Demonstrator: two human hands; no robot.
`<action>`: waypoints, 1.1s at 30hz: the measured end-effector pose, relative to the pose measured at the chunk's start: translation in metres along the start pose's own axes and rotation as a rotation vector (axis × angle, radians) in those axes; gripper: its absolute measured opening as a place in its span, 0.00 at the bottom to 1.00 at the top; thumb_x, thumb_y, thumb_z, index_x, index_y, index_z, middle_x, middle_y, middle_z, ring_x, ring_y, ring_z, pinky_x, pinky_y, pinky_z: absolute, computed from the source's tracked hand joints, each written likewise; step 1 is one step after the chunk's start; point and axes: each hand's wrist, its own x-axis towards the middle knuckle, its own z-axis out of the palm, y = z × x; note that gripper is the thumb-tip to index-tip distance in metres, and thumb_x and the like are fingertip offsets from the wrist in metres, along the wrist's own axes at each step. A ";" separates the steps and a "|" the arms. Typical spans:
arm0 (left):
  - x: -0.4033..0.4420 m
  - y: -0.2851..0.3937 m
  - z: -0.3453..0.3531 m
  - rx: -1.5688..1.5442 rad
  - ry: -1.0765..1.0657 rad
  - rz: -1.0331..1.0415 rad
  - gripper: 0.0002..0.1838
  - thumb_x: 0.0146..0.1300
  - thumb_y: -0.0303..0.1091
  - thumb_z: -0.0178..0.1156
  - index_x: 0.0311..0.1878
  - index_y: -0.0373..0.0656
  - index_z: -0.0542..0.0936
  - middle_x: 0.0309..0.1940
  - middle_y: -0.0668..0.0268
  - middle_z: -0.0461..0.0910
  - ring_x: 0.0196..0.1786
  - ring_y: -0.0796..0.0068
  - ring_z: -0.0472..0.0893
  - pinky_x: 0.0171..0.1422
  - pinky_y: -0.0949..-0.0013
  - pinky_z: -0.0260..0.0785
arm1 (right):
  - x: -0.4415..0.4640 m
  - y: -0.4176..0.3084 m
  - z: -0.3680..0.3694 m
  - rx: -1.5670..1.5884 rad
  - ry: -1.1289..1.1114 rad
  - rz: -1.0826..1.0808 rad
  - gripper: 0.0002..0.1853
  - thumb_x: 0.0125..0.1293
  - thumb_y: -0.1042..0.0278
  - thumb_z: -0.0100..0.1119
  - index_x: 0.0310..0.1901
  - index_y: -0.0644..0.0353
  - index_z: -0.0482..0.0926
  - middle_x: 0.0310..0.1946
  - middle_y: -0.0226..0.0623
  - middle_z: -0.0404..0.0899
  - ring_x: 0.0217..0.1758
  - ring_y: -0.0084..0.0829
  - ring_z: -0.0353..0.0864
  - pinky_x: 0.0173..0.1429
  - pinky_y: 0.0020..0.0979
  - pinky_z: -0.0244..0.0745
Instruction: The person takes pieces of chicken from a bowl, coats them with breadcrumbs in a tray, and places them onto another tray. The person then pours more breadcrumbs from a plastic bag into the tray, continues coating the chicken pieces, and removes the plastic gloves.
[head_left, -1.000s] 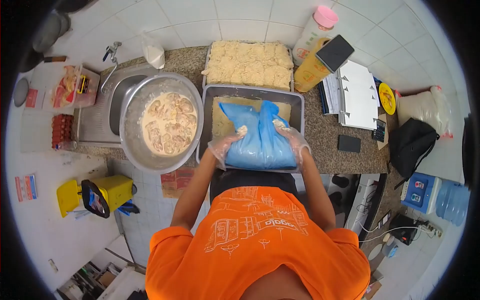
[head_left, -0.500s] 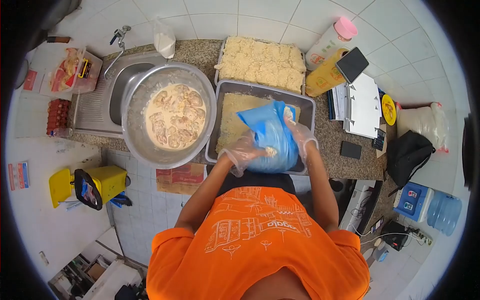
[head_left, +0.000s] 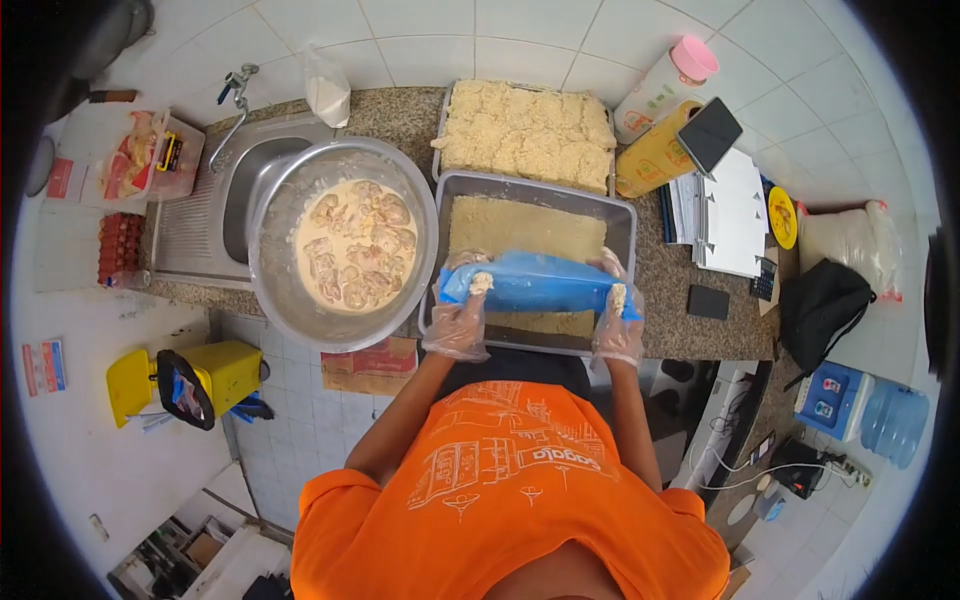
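Observation:
A blue plastic bag (head_left: 540,282) is stretched sideways and level above a grey tray (head_left: 627,225). My left hand (head_left: 460,318), in a clear plastic glove, grips the bag's left end. The right end is held by my right hand (head_left: 618,318), gloved the same way. Pale clumps of coating stick to the thumbs of both gloves. Beneath the bag, a bed of beige crumbs or flour (head_left: 525,222) lies flat in the tray. Left of it stands a large metal bowl (head_left: 275,235) with raw meat pieces (head_left: 390,240) in creamy liquid.
Behind the grey tray, another tray carries crumb-coated pieces (head_left: 525,130). A sink (head_left: 235,195) lies to the left. On the right are a yellow roll (head_left: 645,165) with a phone (head_left: 709,136) against it, a binder (head_left: 725,215) and a dark flat object (head_left: 708,302).
The bag has gone from bulging and upright to drawn out sideways between my hands. My hands have spread apart, uncovering more of the crumb bed.

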 end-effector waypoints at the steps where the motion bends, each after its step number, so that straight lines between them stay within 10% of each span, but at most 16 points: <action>1: 0.000 -0.002 -0.004 0.006 -0.009 -0.004 0.15 0.61 0.30 0.56 0.50 0.36 0.73 0.46 0.59 0.77 0.47 0.71 0.76 0.54 0.69 0.66 | -0.002 0.001 -0.001 -0.001 0.067 -0.069 0.17 0.69 0.64 0.46 0.51 0.67 0.74 0.48 0.42 0.77 0.53 0.30 0.73 0.60 0.31 0.64; 3: 0.009 0.000 -0.005 -0.017 -0.155 0.355 0.15 0.64 0.35 0.56 0.52 0.41 0.72 0.47 0.64 0.75 0.50 0.74 0.73 0.56 0.69 0.64 | -0.003 0.010 -0.002 -0.047 0.057 0.034 0.18 0.69 0.62 0.46 0.53 0.65 0.72 0.49 0.44 0.76 0.53 0.35 0.74 0.59 0.32 0.64; 5: 0.012 0.033 0.004 -0.235 -0.133 0.373 0.11 0.60 0.29 0.59 0.46 0.38 0.74 0.42 0.62 0.77 0.46 0.74 0.75 0.53 0.69 0.67 | -0.014 0.039 -0.003 -0.710 0.149 -0.018 0.18 0.69 0.62 0.45 0.54 0.63 0.71 0.48 0.45 0.75 0.51 0.40 0.74 0.58 0.33 0.65; 7: 0.011 0.041 0.004 -0.021 -0.007 0.158 0.11 0.60 0.27 0.58 0.46 0.38 0.74 0.41 0.61 0.77 0.44 0.74 0.76 0.51 0.71 0.68 | -0.007 0.036 -0.006 -0.575 0.171 0.089 0.17 0.69 0.62 0.46 0.54 0.62 0.71 0.48 0.46 0.75 0.51 0.42 0.74 0.58 0.34 0.65; 11: 0.000 0.071 0.025 -0.078 -0.112 0.449 0.11 0.60 0.29 0.59 0.45 0.37 0.74 0.39 0.61 0.78 0.43 0.74 0.77 0.49 0.72 0.70 | -0.003 -0.006 -0.042 -0.837 0.127 0.306 0.16 0.67 0.62 0.49 0.52 0.62 0.72 0.48 0.44 0.75 0.51 0.38 0.75 0.58 0.32 0.66; 14: -0.005 0.112 0.064 0.297 -0.253 0.931 0.13 0.58 0.34 0.60 0.43 0.39 0.74 0.35 0.61 0.78 0.39 0.65 0.78 0.49 0.63 0.70 | 0.005 -0.010 -0.078 0.447 0.701 0.217 0.14 0.64 0.65 0.56 0.46 0.66 0.74 0.41 0.38 0.77 0.44 0.29 0.77 0.52 0.32 0.74; 15: -0.013 0.133 0.082 0.124 -0.419 0.791 0.13 0.57 0.34 0.60 0.43 0.39 0.74 0.34 0.60 0.78 0.38 0.64 0.78 0.49 0.61 0.69 | 0.015 -0.031 -0.091 0.541 0.882 0.244 0.14 0.62 0.61 0.59 0.41 0.64 0.75 0.35 0.40 0.78 0.38 0.33 0.79 0.47 0.38 0.76; 19: -0.043 0.148 0.148 -0.075 -0.530 0.686 0.10 0.54 0.31 0.59 0.40 0.40 0.76 0.34 0.57 0.78 0.37 0.61 0.78 0.47 0.60 0.69 | 0.061 -0.008 -0.174 0.687 0.379 -0.151 0.21 0.57 0.45 0.61 0.27 0.55 0.67 0.21 0.35 0.70 0.27 0.33 0.71 0.44 0.44 0.71; 21: -0.051 0.129 0.176 -0.254 -0.635 0.167 0.08 0.57 0.25 0.54 0.41 0.37 0.74 0.32 0.61 0.76 0.36 0.72 0.76 0.43 0.71 0.68 | 0.091 0.007 -0.186 0.623 0.417 0.090 0.16 0.61 0.51 0.57 0.35 0.57 0.73 0.28 0.37 0.75 0.32 0.34 0.73 0.46 0.41 0.70; 23: -0.051 0.072 0.202 -0.191 -0.476 0.368 0.10 0.56 0.21 0.52 0.42 0.37 0.74 0.35 0.62 0.77 0.38 0.75 0.77 0.42 0.73 0.69 | 0.118 0.052 -0.191 -0.352 0.424 0.207 0.16 0.66 0.58 0.50 0.50 0.57 0.74 0.36 0.38 0.79 0.39 0.34 0.76 0.49 0.36 0.70; 25: -0.054 0.050 0.214 -0.041 -0.477 0.622 0.11 0.56 0.20 0.49 0.42 0.39 0.75 0.36 0.61 0.78 0.41 0.73 0.79 0.42 0.73 0.70 | 0.133 0.125 -0.206 -0.689 0.270 0.069 0.19 0.67 0.56 0.46 0.56 0.56 0.70 0.47 0.41 0.73 0.49 0.40 0.71 0.56 0.37 0.65; 26: -0.069 0.044 0.224 -0.187 -0.476 0.372 0.13 0.57 0.24 0.50 0.46 0.40 0.75 0.37 0.58 0.78 0.41 0.65 0.80 0.44 0.68 0.71 | 0.141 0.151 -0.216 -1.016 0.109 -0.070 0.23 0.68 0.54 0.42 0.61 0.55 0.66 0.57 0.45 0.68 0.60 0.45 0.66 0.64 0.39 0.60; 29: -0.068 0.031 0.246 0.049 -0.614 0.652 0.19 0.60 0.33 0.53 0.54 0.39 0.73 0.44 0.55 0.78 0.47 0.57 0.78 0.53 0.61 0.69 | 0.152 0.186 -0.240 -0.725 -0.002 0.055 0.23 0.69 0.55 0.39 0.63 0.50 0.63 0.61 0.43 0.64 0.63 0.43 0.63 0.66 0.39 0.59; 33: -0.063 0.045 0.238 0.330 -0.748 0.408 0.27 0.62 0.43 0.53 0.62 0.40 0.67 0.58 0.53 0.70 0.63 0.56 0.67 0.68 0.58 0.55 | 0.148 0.233 -0.249 -0.811 -0.285 0.167 0.22 0.64 0.66 0.51 0.60 0.53 0.67 0.55 0.45 0.72 0.57 0.40 0.72 0.61 0.35 0.65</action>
